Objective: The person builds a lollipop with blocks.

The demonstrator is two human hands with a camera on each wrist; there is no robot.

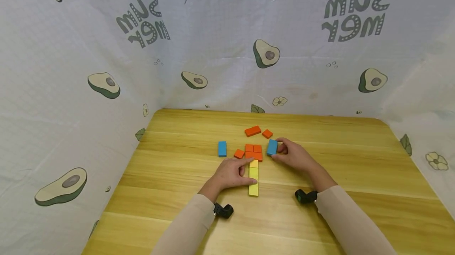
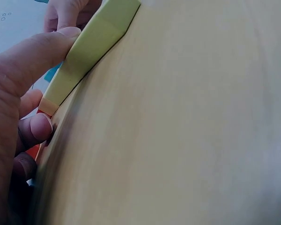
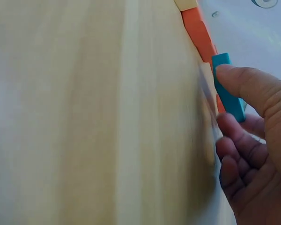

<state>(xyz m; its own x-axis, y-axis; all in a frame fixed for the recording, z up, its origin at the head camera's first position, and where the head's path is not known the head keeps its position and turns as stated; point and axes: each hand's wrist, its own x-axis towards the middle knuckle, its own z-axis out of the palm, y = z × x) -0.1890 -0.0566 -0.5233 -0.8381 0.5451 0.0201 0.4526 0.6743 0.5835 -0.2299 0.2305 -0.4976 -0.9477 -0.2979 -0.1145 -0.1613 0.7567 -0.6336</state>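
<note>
A blue block (image 1: pixel 272 147) is in the right hand (image 1: pixel 293 155), just right of a group of orange blocks at the middle of the bench (image 1: pixel 170 191). The right hand's fingers are clamped on it, the thumb at its near end and the other fingers at its right and far side; whether it touches the bench I cannot tell.

The group has two small orange squares, a left one (image 1: pixel 249 148) and a right one (image 1: pixel 257 148), side by side along the far edge of a longer orange block (image 1: pixel 254 156). From its near side a yellow column runs toward the person: a small yellow block (image 1: pixel 254 163), then a long yellow block (image 1: pixel 253 187) touching it.

The left hand (image 1: pixel 231 174) lies left of this column, index finger and thumb spread apart, the index at the far end of the small yellow block and the thumb on the long one.

Just left of the group lies a loose orange square (image 1: pixel 239 153), and farther left a second blue block (image 1: pixel 222 149). On the far side are an orange bar (image 1: pixel 252 131) and, right of it, another orange square (image 1: pixel 267 133). Beyond the bench hangs a white cloth (image 1: pixel 227 21) printed with avocados.
</note>
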